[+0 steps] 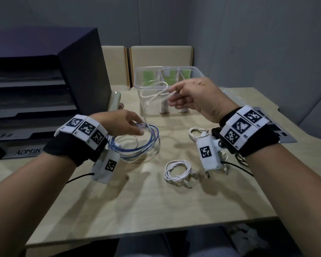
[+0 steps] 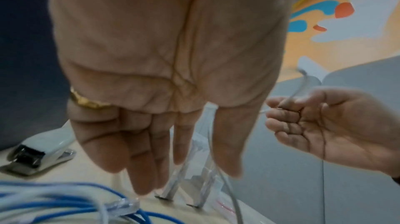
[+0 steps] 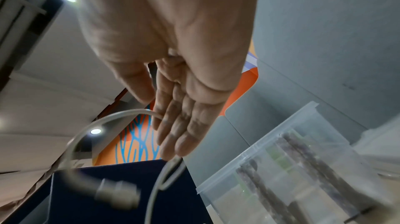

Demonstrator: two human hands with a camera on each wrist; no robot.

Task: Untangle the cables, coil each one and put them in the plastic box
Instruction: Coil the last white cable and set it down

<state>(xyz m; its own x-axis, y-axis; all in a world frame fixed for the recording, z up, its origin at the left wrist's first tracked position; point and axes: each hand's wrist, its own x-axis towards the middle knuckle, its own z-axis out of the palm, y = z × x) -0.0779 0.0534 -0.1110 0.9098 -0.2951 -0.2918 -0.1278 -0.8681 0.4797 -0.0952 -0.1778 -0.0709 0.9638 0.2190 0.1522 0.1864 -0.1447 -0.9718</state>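
My right hand is raised in front of the clear plastic box and pinches a thin white cable. The cable loops once in the air, then drops to my left hand, which holds it between thumb and forefinger just above a blue coiled cable. In the left wrist view the white cable runs down past the nearly straight fingers. In the right wrist view the white cable curves off the fingers and its plug dangles, blurred.
Two coiled white cables lie on the table at the right. A stapler sits left of the box, beside a dark file tray. A grey sheet lies at the table's right edge.
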